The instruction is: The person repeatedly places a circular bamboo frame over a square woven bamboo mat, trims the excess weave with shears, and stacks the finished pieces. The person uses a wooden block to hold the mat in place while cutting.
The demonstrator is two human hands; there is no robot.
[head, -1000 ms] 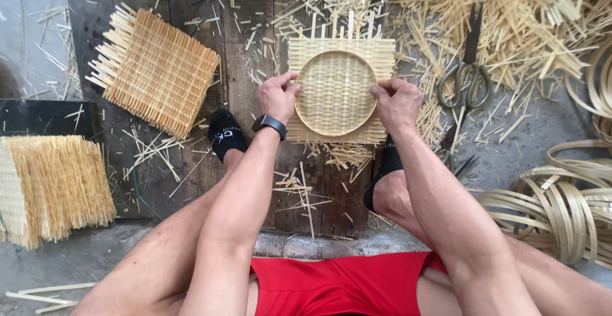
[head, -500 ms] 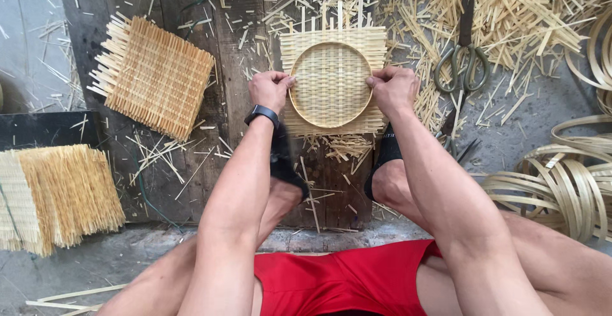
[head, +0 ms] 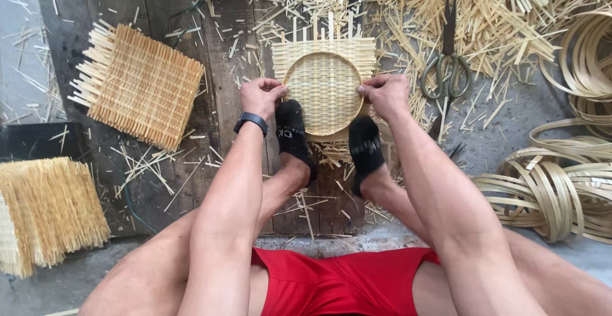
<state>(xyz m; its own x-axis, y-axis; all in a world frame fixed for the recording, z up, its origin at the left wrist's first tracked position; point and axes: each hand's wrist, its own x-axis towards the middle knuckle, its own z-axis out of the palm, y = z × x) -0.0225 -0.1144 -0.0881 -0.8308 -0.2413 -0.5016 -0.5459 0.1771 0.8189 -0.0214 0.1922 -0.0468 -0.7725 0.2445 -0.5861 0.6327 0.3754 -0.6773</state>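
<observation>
Head view, socked feet (head: 294, 128) hiding woven mat (head: 325, 67) edge

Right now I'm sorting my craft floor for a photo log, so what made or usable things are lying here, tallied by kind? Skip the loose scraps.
Woven mats: 3, one pinned under a round hoop by the left hand and right hand, one flat, one at the left edge
Scissors: 1
Bundles of coiled strips: 2
Total: 6
</observation>
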